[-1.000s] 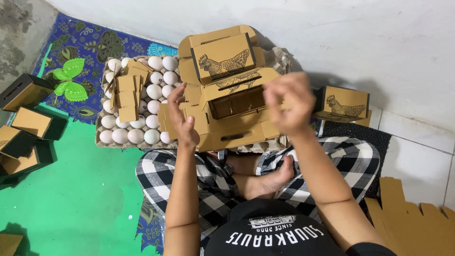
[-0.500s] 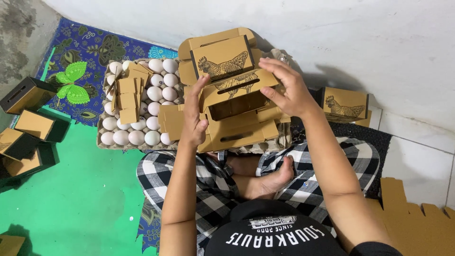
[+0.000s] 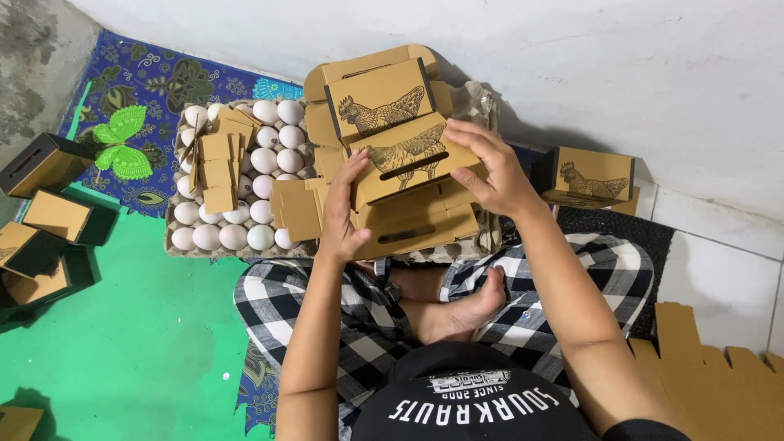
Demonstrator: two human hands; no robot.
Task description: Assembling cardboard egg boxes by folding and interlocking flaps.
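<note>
A brown cardboard egg box point(image 3: 408, 159) with a hen drawing and a slot is pinched between both hands. My left hand point(image 3: 347, 208) presses its left side, my right hand point(image 3: 490, 167) grips its right end. It rests on a stack of similar flat cardboard boxes point(image 3: 384, 90) in front of my crossed legs. Left of the stack lies a tray of white eggs point(image 3: 261, 175) with several folded cardboard inserts point(image 3: 216, 159) on top.
Several closed brown and black boxes point(image 3: 45, 208) lie on the green mat at the far left. Another hen-printed box point(image 3: 592, 175) stands by the white wall at right. Flat notched cardboard point(image 3: 719, 376) lies at bottom right. A butterfly-pattern cloth point(image 3: 135, 106) lies behind the eggs.
Both hands were apart and raised in front of the stack; they have closed in on the box, and its hen-printed panel is now folded down flat facing up.
</note>
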